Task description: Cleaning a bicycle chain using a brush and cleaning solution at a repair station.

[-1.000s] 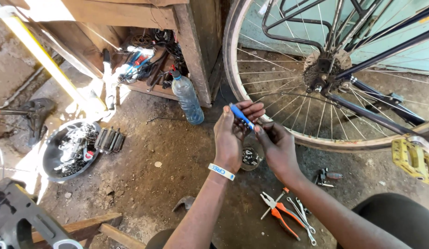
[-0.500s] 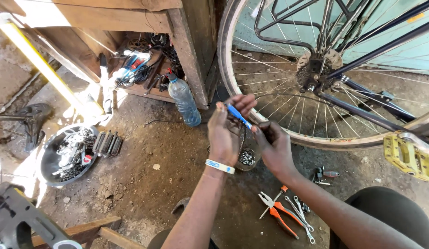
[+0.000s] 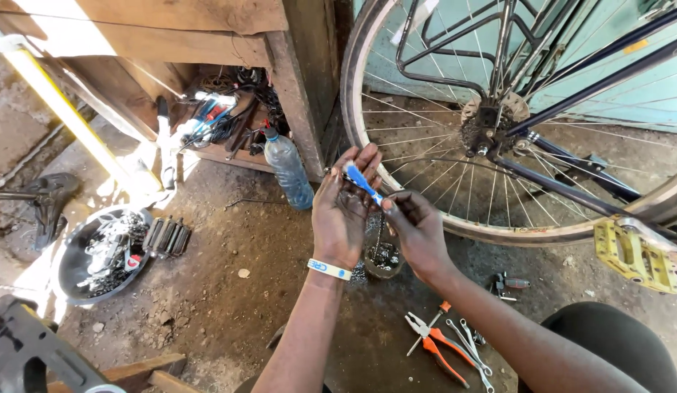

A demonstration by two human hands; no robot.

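Gripping slim blue plastic tool

Blue brush with white bristles. White wristband with blue marks. Clear blue-tinted bottle with dark cap. Yellow pedal. Orange-handled pliers beside silver spanners. Black bowl of grey metal parts. Yellow pipe. Black bicycle frame, silver spokes. Pale turquoise wall. Brown wooden shelf. Brown dirt ground.
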